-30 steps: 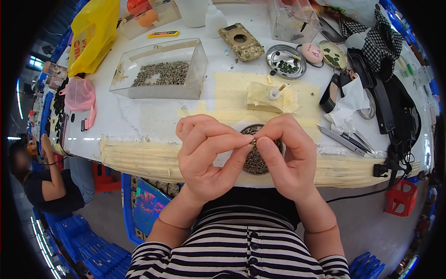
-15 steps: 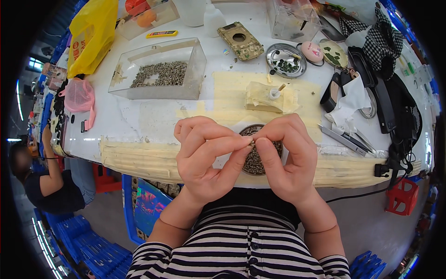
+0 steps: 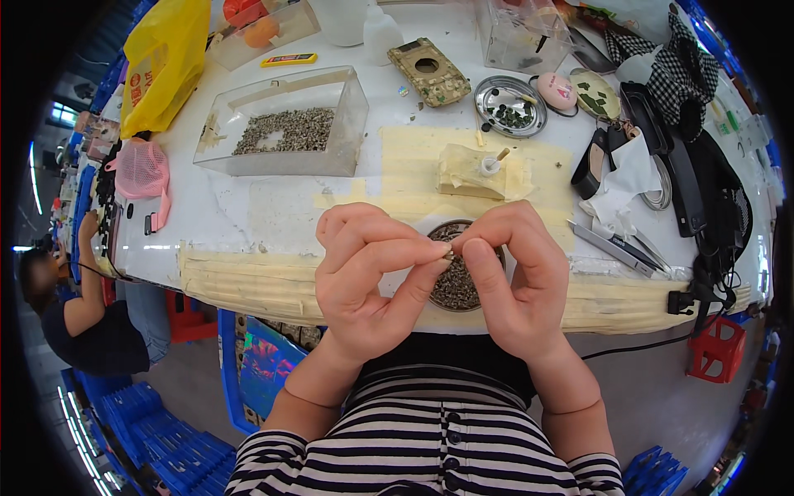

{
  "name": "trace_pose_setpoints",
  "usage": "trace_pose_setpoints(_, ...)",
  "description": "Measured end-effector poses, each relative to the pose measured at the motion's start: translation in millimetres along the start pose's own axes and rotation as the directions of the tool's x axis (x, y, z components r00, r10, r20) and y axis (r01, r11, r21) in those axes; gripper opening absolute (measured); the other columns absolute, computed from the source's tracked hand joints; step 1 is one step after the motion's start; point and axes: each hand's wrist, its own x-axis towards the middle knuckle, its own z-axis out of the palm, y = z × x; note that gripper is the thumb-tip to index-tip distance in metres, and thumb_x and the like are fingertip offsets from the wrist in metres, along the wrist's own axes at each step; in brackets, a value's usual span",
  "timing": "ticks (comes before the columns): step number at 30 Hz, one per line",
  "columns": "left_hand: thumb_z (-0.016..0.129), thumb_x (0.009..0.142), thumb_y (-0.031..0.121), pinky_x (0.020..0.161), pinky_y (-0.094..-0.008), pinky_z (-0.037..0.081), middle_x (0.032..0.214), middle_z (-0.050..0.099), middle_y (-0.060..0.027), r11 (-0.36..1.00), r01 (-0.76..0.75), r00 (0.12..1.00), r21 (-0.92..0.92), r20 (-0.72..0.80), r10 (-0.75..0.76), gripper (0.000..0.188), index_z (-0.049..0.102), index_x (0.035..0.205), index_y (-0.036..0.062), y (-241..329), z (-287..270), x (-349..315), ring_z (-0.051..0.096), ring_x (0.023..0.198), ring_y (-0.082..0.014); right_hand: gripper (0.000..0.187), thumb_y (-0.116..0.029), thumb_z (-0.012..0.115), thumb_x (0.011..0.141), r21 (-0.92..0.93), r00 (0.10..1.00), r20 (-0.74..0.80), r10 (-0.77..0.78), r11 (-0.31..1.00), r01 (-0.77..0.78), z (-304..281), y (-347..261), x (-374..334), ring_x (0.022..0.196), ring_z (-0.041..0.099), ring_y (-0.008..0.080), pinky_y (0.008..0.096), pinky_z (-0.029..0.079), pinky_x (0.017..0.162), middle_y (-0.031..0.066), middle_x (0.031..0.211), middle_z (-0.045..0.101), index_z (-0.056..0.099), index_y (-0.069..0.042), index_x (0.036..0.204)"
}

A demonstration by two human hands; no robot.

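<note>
Thumb and forefinger of my left hand point(image 3: 364, 285) are pinched on a tiny pale metallic piece point(image 3: 449, 255), too small to name. My right hand point(image 3: 521, 281) is curled up close beside it. Its forefinger tip meets the piece, and its thumb tip stands slightly back; anything between them is too small to see. Directly below both hands is a round dish point(image 3: 470, 307) full of small grey-brown parts point(image 3: 453, 285), partly covered by my fingers. Beyond the hands stands a tape-covered block point(image 3: 467, 178) with a small white cup and a stick in it.
A clear bin point(image 3: 343, 153) of similar small parts stands back left. Further right are a metal plate point(image 3: 529, 124) with dark green bits, tweezers point(image 3: 616, 252), white tissue point(image 3: 620, 182) and a black cable point(image 3: 703, 318). A person point(image 3: 87, 326) sits at far left.
My right thumb has drawn slightly back from the tiny piece, and both hands have shifted a little to the right. My left pinch stays closed.
</note>
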Motion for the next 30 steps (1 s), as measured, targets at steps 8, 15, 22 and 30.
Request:
trace_pose_setpoints(8, 0.082, 0.072, 0.003, 0.082, -0.0337, 0.034, 0.085, 0.065, 0.0003, 0.995, 0.006, 1.000, 0.096, -0.021, -0.004, 0.021, 0.074, 0.091, 0.0112, -1, 1, -1, 0.055, 0.082, -0.0193, 0.004, -0.002, 0.072, 0.085, -0.210, 0.986, -0.107, -0.129, 0.972, 0.104, -11, -1, 5, 0.077, 0.057, 0.0223, 0.0314, 0.046, 0.068, 0.0073, 0.082, 0.065, 0.070, -0.002, 0.088)
trace_pose_setpoints(15, 0.082, 0.071, 0.002, 0.081, -0.0332, 0.033, 0.086, 0.065, 0.0012, 0.992, -0.010, 0.998, 0.124, -0.054, 0.017, 0.023, 0.074, 0.090, 0.0117, -2, 2, -2, 0.056, 0.082, -0.0191, 0.014, -0.008, 0.076, 0.081, -0.711, 0.944, -0.018, -0.331, 0.667, 0.220, -39, -2, 44, 0.077, 0.055, 0.0239, 0.0346, 0.042, 0.071, 0.0046, 0.080, 0.061, 0.072, -0.006, 0.094)
trace_pose_setpoints(22, 0.082, 0.069, 0.001, 0.080, -0.0325, 0.033, 0.086, 0.064, 0.0017, 0.991, -0.019, 0.998, 0.131, -0.063, 0.027, 0.026, 0.075, 0.092, 0.0115, -2, 1, -2, 0.056, 0.082, -0.0186, 0.011, -0.012, 0.075, 0.083, -0.713, 0.970, 0.054, -0.238, 0.671, 0.204, -31, 9, 50, 0.078, 0.055, 0.0246, 0.0372, 0.041, 0.072, 0.0032, 0.083, 0.063, 0.067, -0.007, 0.088)
trace_pose_setpoints(30, 0.082, 0.069, 0.001, 0.080, -0.0323, 0.032, 0.084, 0.064, 0.0022, 0.991, -0.005, 0.997, 0.132, -0.081, 0.015, 0.025, 0.075, 0.091, 0.0119, -3, 0, -2, 0.055, 0.081, -0.0178, 0.011, -0.001, 0.074, 0.083, -0.454, 0.939, -0.142, -0.313, 0.864, 0.219, -26, -11, 33, 0.081, 0.056, 0.0204, 0.0300, 0.043, 0.074, 0.0053, 0.086, 0.063, 0.067, -0.003, 0.091)
